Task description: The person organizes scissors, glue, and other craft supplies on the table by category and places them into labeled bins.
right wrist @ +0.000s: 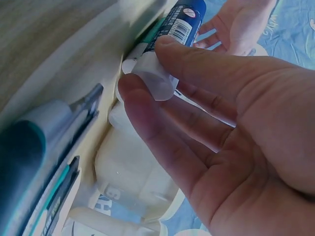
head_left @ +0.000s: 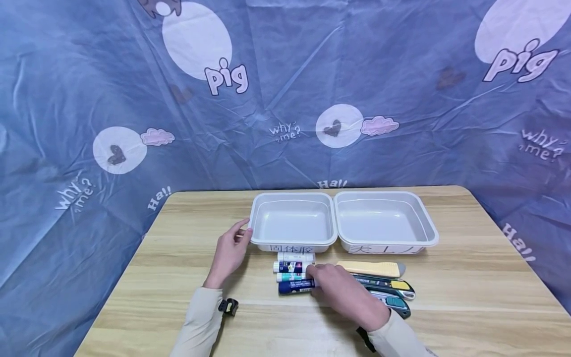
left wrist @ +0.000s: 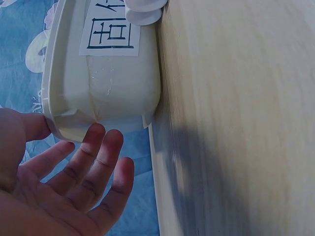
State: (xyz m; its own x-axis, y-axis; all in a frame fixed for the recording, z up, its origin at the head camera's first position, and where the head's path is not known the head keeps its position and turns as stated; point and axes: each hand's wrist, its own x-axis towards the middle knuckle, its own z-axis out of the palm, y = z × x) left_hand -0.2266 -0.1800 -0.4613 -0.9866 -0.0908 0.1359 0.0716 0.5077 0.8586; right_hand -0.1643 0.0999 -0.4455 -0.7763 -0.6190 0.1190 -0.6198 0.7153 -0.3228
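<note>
My right hand (head_left: 341,292) pinches the white end of a dark blue glue stick (head_left: 295,286) between thumb and index finger. In the right wrist view that glue stick (right wrist: 179,27) slants up beyond the thumb. Above it in the head view lie a teal-and-white glue stick (head_left: 290,277), a navy-and-white one (head_left: 287,267) and a white one (head_left: 296,257). My left hand (head_left: 231,252) is at the left side of the left white tray (head_left: 298,247). Seen from the left wrist, its thumb touches the tray's rim (left wrist: 47,93) and its fingers are loosely bent, gripping nothing.
The right white tray (head_left: 385,243) stands beside the left one, both with paper labels in front. Right of the glue sticks lie utility knives: a yellow one (head_left: 370,268), a black-and-yellow one (head_left: 401,284) and a green one (head_left: 394,301). A blue printed cloth (head_left: 285,163) hangs behind the wooden table (head_left: 178,233).
</note>
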